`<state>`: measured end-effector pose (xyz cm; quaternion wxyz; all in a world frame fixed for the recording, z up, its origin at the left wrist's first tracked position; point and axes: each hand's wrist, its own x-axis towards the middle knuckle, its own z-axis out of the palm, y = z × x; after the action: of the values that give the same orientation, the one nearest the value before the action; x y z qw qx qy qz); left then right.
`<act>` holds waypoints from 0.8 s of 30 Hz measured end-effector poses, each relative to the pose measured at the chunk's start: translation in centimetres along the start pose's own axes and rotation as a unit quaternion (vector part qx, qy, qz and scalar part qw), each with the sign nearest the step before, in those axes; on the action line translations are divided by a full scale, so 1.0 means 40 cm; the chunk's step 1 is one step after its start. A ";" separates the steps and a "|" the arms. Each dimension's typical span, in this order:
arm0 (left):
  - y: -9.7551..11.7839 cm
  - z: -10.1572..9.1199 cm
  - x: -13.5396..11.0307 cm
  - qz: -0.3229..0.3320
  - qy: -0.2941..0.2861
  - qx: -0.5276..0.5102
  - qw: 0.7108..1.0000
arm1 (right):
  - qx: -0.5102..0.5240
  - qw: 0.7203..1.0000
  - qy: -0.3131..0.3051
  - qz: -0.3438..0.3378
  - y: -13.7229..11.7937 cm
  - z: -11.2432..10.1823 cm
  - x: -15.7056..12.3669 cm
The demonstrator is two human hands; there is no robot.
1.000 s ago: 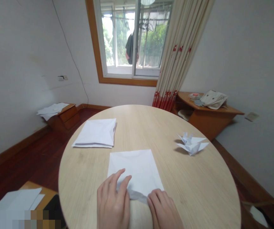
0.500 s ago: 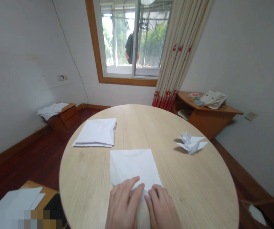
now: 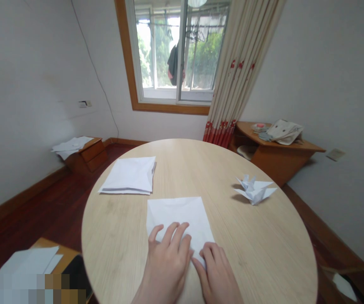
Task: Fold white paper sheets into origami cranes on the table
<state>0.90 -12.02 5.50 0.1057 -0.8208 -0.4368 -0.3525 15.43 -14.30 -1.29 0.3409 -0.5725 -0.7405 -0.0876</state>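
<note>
A white sheet of paper lies in front of me on the round table, its near part hidden under my hands. My left hand rests on top of it with the fingers spread and slightly bent. At the paper's near right edge, my right hand has its fingers curled and its thumb against the paper, pinching it. Beyond to the left sits a stack of white paper squares. Folded paper cranes stand on the right side of the table.
The round wooden table has its curved edge all around. A low cabinet with papers stands at the far left, a corner desk with a cloth bag at the far right. More white sheets lie at lower left.
My left hand has moved forward onto the paper and spread its fingers. My right hand has stayed near the right edge, its thumb now lower. The paper has hardly moved.
</note>
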 end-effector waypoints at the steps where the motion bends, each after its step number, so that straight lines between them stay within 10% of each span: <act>1: -0.008 -0.001 0.006 -0.002 -0.015 0.004 1.000 | 0.003 1.000 0.000 0.000 0.002 -0.001 0.001; 24: -0.019 0.066 0.038 0.072 -0.175 0.132 0.973 | -0.011 1.000 -0.018 0.006 0.012 -0.010 0.012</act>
<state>2.15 -9.33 4.49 0.1599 -0.8782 -0.4305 -0.1339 15.97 -13.98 -0.83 0.3217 -0.5818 -0.7423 -0.0836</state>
